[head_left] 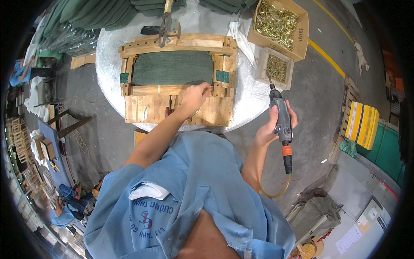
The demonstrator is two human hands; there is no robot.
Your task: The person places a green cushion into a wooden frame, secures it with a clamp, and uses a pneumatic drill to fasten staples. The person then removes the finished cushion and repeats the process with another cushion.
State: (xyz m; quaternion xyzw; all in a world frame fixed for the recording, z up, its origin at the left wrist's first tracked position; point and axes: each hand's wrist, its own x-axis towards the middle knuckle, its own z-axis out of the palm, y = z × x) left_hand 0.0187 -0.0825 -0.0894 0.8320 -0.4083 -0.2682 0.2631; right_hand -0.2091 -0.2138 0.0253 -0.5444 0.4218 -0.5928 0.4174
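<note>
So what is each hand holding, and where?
Right hand grips the grey pneumatic screwdriver around its body. Left hand pinches something tiny at the wooden frame.

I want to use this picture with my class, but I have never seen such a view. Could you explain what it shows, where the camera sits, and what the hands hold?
The camera sits on a person's head and looks down, so edges bend. The left hand rests fingertips on a wooden frame with a green fabric panel, lying on a round white table. The right hand holds a grey air-powered screwdriver with a hose, beside the table. Two boxes of brass-coloured screws stand at the table's far right.
</note>
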